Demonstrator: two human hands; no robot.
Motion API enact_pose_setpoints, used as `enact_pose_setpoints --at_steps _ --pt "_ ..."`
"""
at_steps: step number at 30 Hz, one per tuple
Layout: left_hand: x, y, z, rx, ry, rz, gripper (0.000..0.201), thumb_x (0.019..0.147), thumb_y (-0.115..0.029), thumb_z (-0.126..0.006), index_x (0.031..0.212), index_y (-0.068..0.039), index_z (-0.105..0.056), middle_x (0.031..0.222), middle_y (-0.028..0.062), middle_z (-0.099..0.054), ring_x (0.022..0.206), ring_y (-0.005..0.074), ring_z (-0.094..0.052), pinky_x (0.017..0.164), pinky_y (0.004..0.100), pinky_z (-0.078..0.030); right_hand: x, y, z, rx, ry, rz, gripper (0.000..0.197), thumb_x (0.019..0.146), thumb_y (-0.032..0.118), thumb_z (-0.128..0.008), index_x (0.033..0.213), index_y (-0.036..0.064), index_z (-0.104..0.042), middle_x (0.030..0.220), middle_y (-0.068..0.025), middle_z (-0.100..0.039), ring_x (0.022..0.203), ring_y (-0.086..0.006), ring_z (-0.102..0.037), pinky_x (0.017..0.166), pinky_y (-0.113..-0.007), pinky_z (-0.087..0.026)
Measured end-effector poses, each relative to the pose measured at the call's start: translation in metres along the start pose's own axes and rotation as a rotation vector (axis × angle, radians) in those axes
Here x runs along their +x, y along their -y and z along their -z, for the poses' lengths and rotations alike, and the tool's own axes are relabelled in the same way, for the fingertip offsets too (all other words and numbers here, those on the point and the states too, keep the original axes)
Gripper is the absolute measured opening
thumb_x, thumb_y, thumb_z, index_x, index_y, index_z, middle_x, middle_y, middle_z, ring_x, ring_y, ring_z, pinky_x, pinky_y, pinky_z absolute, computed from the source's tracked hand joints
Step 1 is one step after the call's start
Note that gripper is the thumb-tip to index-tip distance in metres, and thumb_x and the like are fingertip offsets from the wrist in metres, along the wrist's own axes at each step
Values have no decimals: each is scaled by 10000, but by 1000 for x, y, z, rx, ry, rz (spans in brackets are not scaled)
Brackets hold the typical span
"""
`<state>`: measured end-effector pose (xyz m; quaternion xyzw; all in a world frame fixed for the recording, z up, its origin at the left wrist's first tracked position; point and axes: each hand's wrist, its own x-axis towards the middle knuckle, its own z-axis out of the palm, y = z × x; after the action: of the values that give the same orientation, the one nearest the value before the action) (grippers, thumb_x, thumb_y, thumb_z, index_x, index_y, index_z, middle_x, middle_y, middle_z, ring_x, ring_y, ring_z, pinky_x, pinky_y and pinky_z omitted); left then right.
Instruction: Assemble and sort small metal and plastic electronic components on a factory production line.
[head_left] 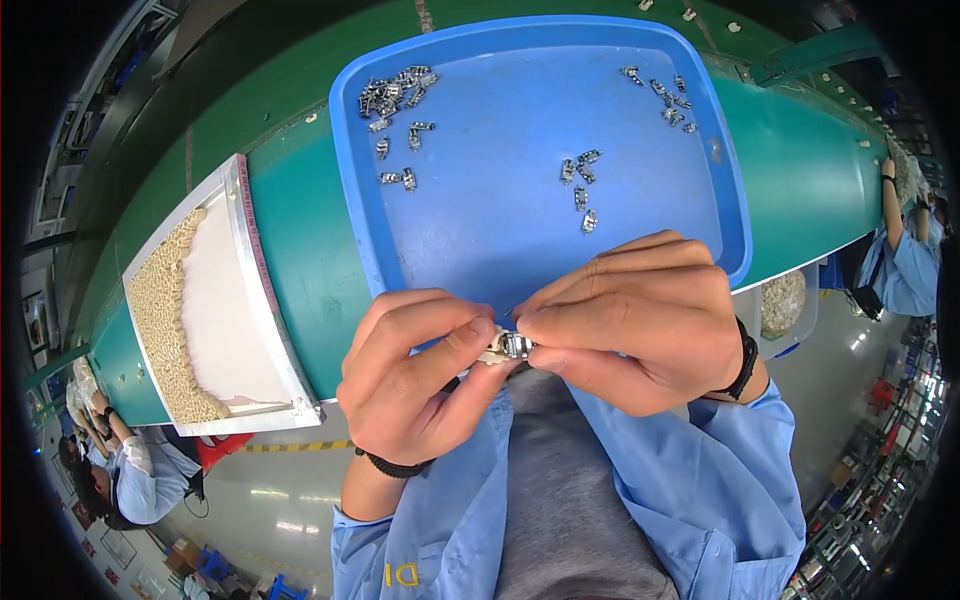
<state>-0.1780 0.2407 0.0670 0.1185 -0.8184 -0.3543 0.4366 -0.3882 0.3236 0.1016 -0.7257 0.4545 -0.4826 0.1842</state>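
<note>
Just in front of my body, both hands meet with fingertips pinched together. My left hand (pixel 415 375) is closed on a small cream plastic piece (pixel 492 356). Against it, my right hand (pixel 640 325) pinches a small silver-and-black metal part (pixel 517 345). The two pieces touch; my fingers hide how far they are joined. Beyond my hands lies a blue tray (pixel 741 200). It holds a heap of similar metal parts (pixel 395 92) at its far left, loose parts (pixel 587 172) near the middle and several more (pixel 668 102) at the far right.
Left of the tray, a metal-edged frame (pixel 255 255) holds rows of cream pieces (pixel 165 310). All this rests on a green work surface (pixel 305 230). A clear bin with a bag of pale pieces (pixel 783 303) stands at right. Co-workers (pixel 150 480) sit at both sides.
</note>
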Motion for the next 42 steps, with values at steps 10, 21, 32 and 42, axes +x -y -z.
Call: enact_pose_setpoints --at_steps 10,21,32,42 --pt "0 -2 -5 42 -11 8 366 684 -7 -891 1003 17 -713 958 155 -708 804 296 -690 624 358 -563 -1 3 6 -15 48 -53 152 776 18 -815 908 -12 -745 826 -123 -765 725 -261 -771 612 -316 -615" --pt "-5 4 -14 -2 -117 63 326 725 -23 -878 992 49 -706 941 172 -705 793 300 -689 659 360 -560 -9 3 -13 -231 -35 15 252 780 49 -838 1008 -12 -751 895 -127 -761 787 -233 -756 641 -322 -596" --pt "-1 2 -38 -126 -201 302 525 763 -87 -874 1221 7 -637 1161 202 -673 1006 325 -653 857 409 -530 23 -58 60 -206 -16 -275 167 881 117 -758 1025 32 -754 883 -87 -764 747 -185 -720 669 -298 -557" --pt "-8 12 -24 -7 97 350 353 837 -115 -791 1139 15 -663 1138 169 -681 1027 334 -638 881 406 -518 67 -282 195 -851 -53 -738 217 858 177 -702 1030 53 -745 894 -111 -755 858 -284 -726 799 -398 -571"
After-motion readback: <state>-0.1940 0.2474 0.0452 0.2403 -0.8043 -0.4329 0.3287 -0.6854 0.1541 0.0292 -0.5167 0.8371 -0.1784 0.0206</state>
